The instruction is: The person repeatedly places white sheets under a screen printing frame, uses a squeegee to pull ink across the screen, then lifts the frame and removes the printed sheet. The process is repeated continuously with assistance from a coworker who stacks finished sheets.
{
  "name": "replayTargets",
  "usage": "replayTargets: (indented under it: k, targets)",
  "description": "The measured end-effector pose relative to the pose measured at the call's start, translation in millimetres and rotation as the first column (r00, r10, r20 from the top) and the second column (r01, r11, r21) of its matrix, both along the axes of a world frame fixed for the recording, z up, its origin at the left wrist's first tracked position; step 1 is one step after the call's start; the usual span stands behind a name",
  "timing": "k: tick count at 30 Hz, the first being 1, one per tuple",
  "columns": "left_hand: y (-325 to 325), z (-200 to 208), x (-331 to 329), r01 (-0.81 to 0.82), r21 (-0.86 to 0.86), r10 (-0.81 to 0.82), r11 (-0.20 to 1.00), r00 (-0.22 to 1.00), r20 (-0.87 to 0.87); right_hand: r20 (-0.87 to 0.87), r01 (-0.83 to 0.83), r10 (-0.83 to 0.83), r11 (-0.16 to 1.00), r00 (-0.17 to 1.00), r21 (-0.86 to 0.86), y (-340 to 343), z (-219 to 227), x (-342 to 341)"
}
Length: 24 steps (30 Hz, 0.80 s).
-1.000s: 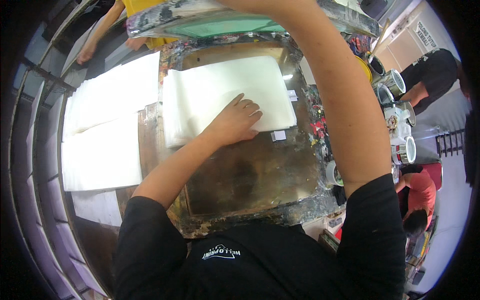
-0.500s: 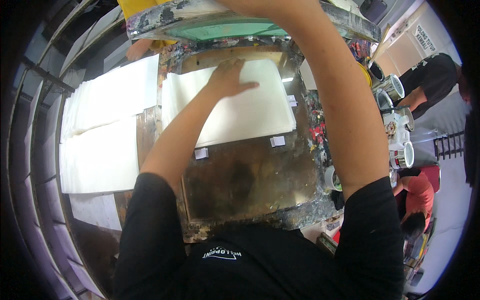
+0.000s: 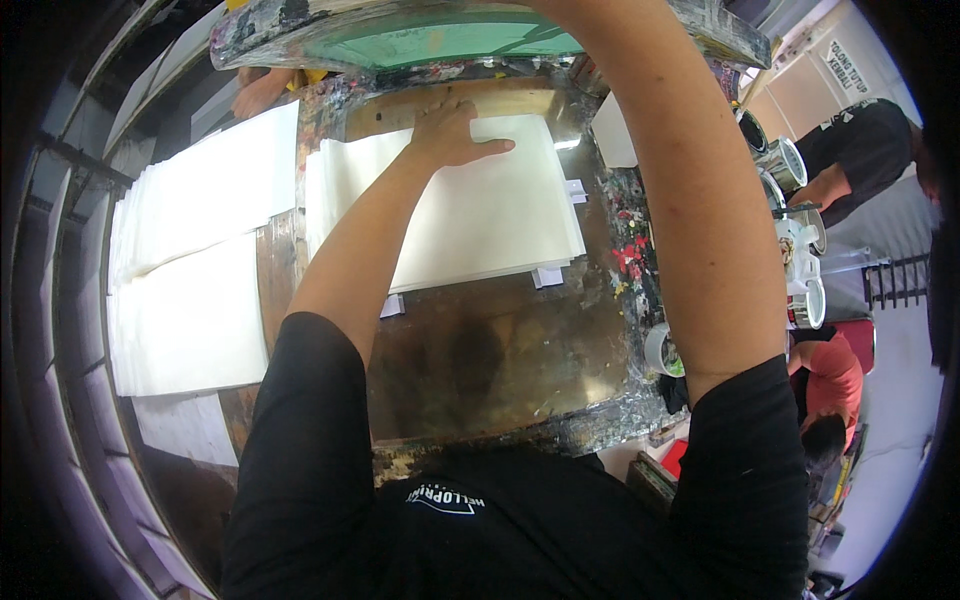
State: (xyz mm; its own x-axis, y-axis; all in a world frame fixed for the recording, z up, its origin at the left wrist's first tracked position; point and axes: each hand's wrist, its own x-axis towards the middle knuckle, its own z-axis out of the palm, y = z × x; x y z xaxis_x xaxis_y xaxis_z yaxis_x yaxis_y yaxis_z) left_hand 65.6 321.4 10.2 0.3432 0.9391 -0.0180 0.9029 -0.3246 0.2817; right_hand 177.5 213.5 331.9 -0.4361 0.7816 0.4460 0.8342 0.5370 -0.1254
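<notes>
Left hand (image 3: 455, 130) is flat and open, palm down, fingers spread on the far edge of a white sheet of paper (image 3: 470, 215). That sheet lies on a grubby, paint-stained printing table (image 3: 500, 350), up at its far end. The right arm goes straight up past the sheet to a raised screen frame (image 3: 440, 35) with green mesh, but the right hand itself is cut off by the top of the shot, so can't tell whether it's gripping or not.

Small white tabs (image 3: 548, 277) sit touching the sheet's near edge. Left of the table are stacks of white paper (image 3: 190, 260). Right of it there's a roll of tape (image 3: 662, 350) at the table's edge, plus some paint tins (image 3: 790, 165) further off, near another person in black (image 3: 850, 160).
</notes>
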Motion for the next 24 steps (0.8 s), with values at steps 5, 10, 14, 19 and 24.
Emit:
replayTargets:
  k: [5, 10, 14, 19, 24]
  targets:
    - [-10, 7, -9, -0.045, -0.046, 0.048, 0.998, 0.997, 0.056, 0.008, 0.006, -0.005, 0.994, 1.0, -0.109, -12, 8, 0]
    - [-54, 19, -3, 0.185, 0.277, -0.218, 0.943, 0.972, 0.09, 0.005, 0.157, -0.159, 0.967, 0.987, -0.199, -23, 19, -8]
    - [-154, 23, 3, 0.491, 0.059, -0.495, 0.869, 0.866, 0.078, -0.02, 0.021, -0.023, 0.996, 1.0, -0.083, 2, -1, 7]
    - [-191, 5, 0, 0.463, 0.267, -0.5, 0.845, 0.862, 0.087, -0.064, 0.022, -0.026, 0.998, 0.998, -0.066, -7, -1, 5]
    - [-193, 1, 5, 0.377, 0.286, -0.419, 0.881, 0.903, 0.1, -0.023, 0.02, -0.02, 1.0, 1.0, 0.004, 1, -12, 5]
